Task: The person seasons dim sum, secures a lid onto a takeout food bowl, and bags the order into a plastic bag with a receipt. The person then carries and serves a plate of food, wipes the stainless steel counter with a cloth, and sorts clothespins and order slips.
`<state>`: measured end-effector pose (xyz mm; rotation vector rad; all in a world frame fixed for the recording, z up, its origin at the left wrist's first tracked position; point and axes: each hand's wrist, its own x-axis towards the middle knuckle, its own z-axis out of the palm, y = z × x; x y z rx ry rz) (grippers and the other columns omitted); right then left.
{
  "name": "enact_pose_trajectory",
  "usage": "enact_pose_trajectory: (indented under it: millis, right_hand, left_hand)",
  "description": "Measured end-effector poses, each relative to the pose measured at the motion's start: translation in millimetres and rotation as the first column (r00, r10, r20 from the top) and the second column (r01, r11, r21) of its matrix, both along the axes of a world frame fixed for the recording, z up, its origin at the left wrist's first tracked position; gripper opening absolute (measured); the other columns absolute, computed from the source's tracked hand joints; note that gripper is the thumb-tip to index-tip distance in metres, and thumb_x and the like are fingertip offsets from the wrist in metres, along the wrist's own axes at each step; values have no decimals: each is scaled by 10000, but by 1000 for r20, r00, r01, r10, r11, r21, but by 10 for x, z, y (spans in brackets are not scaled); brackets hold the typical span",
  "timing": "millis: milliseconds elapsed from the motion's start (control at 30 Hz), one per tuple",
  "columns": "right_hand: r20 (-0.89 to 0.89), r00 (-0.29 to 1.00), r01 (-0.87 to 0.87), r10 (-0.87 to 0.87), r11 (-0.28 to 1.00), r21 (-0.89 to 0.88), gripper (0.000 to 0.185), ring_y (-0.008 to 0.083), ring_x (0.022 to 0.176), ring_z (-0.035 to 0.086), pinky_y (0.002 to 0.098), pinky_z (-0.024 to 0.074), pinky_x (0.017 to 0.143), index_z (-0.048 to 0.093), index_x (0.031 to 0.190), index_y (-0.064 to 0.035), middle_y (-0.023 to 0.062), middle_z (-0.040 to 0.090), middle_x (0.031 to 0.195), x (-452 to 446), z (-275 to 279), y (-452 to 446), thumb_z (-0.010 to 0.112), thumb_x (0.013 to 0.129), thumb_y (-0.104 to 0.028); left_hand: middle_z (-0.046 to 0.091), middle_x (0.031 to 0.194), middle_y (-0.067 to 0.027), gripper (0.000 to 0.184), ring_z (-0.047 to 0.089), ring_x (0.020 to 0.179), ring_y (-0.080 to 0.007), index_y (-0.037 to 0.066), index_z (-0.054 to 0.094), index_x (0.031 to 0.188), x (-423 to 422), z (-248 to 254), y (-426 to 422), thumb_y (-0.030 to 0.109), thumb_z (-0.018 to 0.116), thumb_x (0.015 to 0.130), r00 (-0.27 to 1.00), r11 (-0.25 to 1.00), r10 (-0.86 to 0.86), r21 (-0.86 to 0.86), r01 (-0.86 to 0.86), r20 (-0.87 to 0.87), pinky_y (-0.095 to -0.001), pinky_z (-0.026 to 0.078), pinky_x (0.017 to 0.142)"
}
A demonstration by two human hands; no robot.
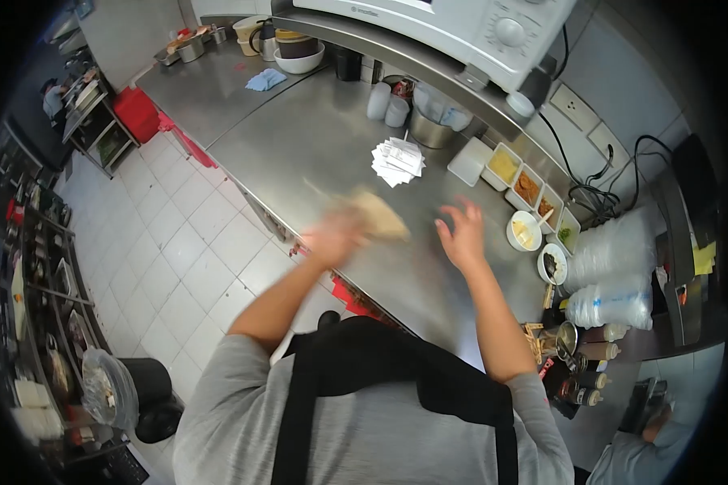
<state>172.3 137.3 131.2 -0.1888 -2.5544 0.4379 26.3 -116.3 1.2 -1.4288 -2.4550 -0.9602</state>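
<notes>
Over the steel counter (291,145), my left hand (336,234) is closed on a tan, flat piece (383,217), blurred by motion; whether it is cloth, paper or food I cannot tell. My right hand (463,233) hovers over the counter to the right, fingers apart and empty. Beyond the two hands lies a loose stack of white paper slips (398,161). The nearest container to my right hand is a small white bowl (523,231) with pale yellow contents.
Food trays (527,187) line the back right, beside stacked plastic containers (615,250) and sauce bottles (598,352). A microwave (493,32) stands on a shelf above. A blue cloth (265,79) lies at the far left. A person (54,101) is in the distance, another (655,436) at lower right.
</notes>
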Motion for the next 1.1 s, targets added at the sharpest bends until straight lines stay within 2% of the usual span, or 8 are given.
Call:
enact_pose_trajectory:
  millis: [233, 333, 433, 467, 667, 867, 1000, 1100]
  right_hand:
    - [151, 981, 193, -125, 751, -632, 373, 256, 780, 604, 350, 490, 715, 553, 1180, -78, 116, 597, 897, -1989, -397, 44, 636, 834, -189]
    - [163, 979, 194, -125, 826, -530, 266, 310, 783, 616, 384, 480, 732, 618, 1033, -66, 149, 638, 835, -2410, -418, 94, 561, 882, -278]
    - [80, 986, 167, -146, 879, -447, 307, 352, 807, 615, 411, 472, 738, 651, 889, -61, 176, 649, 853, -2294, -155, 83, 488, 917, -321]
    - [28, 988, 149, -154, 871, -467, 335, 357, 806, 612, 414, 471, 732, 657, 846, -61, 179, 647, 865, -2245, 31, 50, 468, 927, -326]
    - [58, 952, 296, -300, 857, -422, 309, 217, 776, 651, 333, 489, 704, 643, 993, -27, 133, 681, 856, -1296, 811, 8, 483, 938, -286]
    - [-109, 958, 181, -263, 858, -481, 239, 91, 668, 538, 238, 457, 627, 628, 901, 11, 48, 629, 815, -448, 765, 113, 476, 961, -164]
    - [44, 971, 220, -235, 803, -554, 247, 96, 653, 537, 240, 454, 612, 622, 868, 7, 50, 619, 780, -499, 431, 189, 473, 960, -166]
    - [98, 981, 194, -167, 834, -517, 238, 106, 634, 539, 247, 457, 605, 621, 863, 6, 62, 615, 758, -812, 244, 200, 478, 953, -162]
  left_hand:
    - [610, 995, -157, 247, 608, 860, -310, 68, 659, 1015, -1686, 985, -2895, 118, 628, 775, 469, 444, 883, -295, -846, -16, -396, 500, 743]
    - [609, 972, -140, 216, 607, 835, -308, 65, 665, 948, -1361, 1407, -2286, 6, 639, 742, 754, 761, 640, -8, -648, -150, -397, 502, 733]
    - [580, 1031, -137, 230, 574, 884, -285, 79, 640, 1018, -972, 1278, -1136, 104, 608, 792, 796, 993, -38, 112, -38, 604, -370, 460, 802]
    - [566, 1093, -161, 275, 544, 985, -296, 98, 636, 1067, -654, 1015, -691, 191, 597, 811, 994, 992, -78, 91, 84, -75, -394, 439, 853]
    - [467, 1340, -34, 274, 415, 1240, -211, 262, 649, 1085, 508, 304, 1281, 288, 536, 837, 636, 682, -715, -88, 726, -290, -500, 272, 1020]
    - [562, 1218, -3, 341, 473, 1189, -208, 256, 648, 1099, -866, 669, 1678, 377, 568, 791, 980, 962, -53, -253, 102, 191, -491, 278, 1030]
    - [513, 1265, -91, 388, 436, 1216, -307, 145, 560, 1172, -2371, 174, 485, 307, 571, 819, 928, 877, 306, 442, -187, -215, -453, 330, 1011]
    - [530, 1209, -174, 387, 485, 1115, -329, 54, 570, 1134, -3338, 288, -1309, 326, 502, 868, 705, 668, 700, -245, -702, -111, -448, 391, 940]
